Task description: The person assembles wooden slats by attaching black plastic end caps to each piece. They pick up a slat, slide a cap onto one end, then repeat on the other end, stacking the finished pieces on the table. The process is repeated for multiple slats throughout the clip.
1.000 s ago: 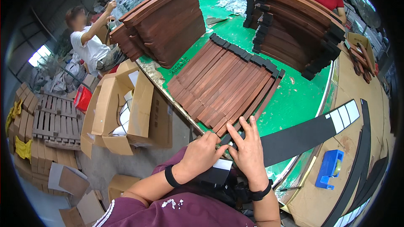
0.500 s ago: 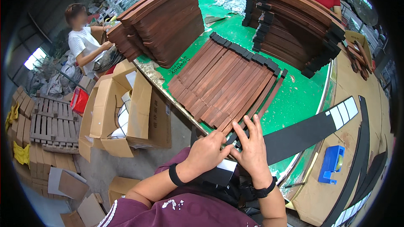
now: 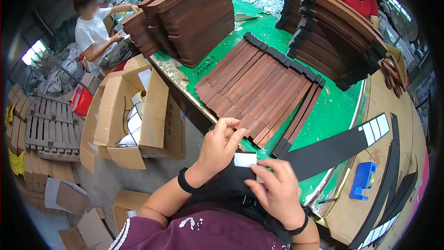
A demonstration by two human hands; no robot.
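Observation:
My left hand (image 3: pixel 219 144) is raised just off the near ends of a row of reddish-brown wooden slats (image 3: pixel 249 88). Its fingers curl loosely, thumb and forefinger apart, with nothing visible between them. My right hand (image 3: pixel 276 186) hovers over my lap, thumb and fingers spread; its forefinger reaches the edge of a white patch (image 3: pixel 245 159) at the end of a black strip. Whether it touches is hard to tell. Black caps (image 3: pixel 270 58) cover the slats' far ends. Two slats (image 3: pixel 303 115) lie angled off at the row's right, black at their near ends too.
Tall stacks of brown slats (image 3: pixel 194 23) and black-capped slats (image 3: pixel 337 32) stand at the back. A black strip with white patches (image 3: pixel 333 150) lies right, beside a blue tape dispenser (image 3: pixel 363 180). Open cardboard boxes (image 3: pixel 155 125) sit left. Two co-workers (image 3: pixel 95 32) (image 3: pixel 356 0) are beyond.
Both hands have left the near ends of the right-hand slats. My left hand rose a little; my right moved down to the white patch. Two slats now lie together, apart from the row.

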